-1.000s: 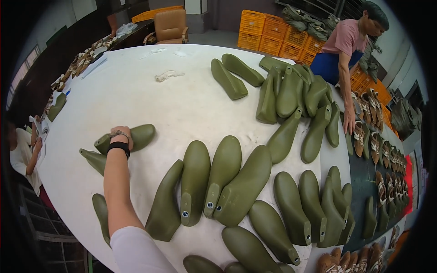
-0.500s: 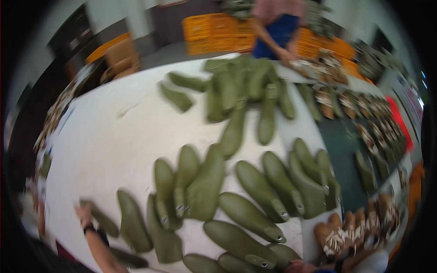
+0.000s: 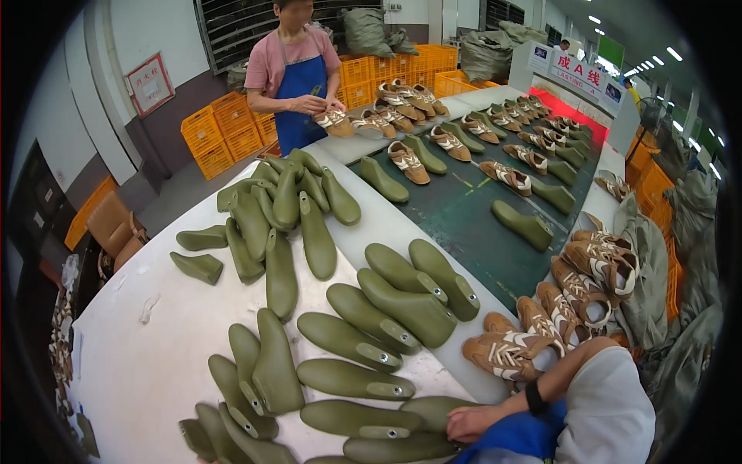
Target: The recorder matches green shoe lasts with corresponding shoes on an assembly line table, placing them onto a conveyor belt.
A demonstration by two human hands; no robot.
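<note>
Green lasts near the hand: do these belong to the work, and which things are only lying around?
In the work:
- hand with black wristband, resting on a green last
- more green lasts spread on the white table

Lying about:
- brown sneakers beside the green belt
- orange crates
- grey sacks
- brown chair

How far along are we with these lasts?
Done, it seems: brown shoes piled beside the green belt, more riding it. In hand: the left hand rests on a green last; grip unclear. Left: many bare lasts on the white table.
</note>
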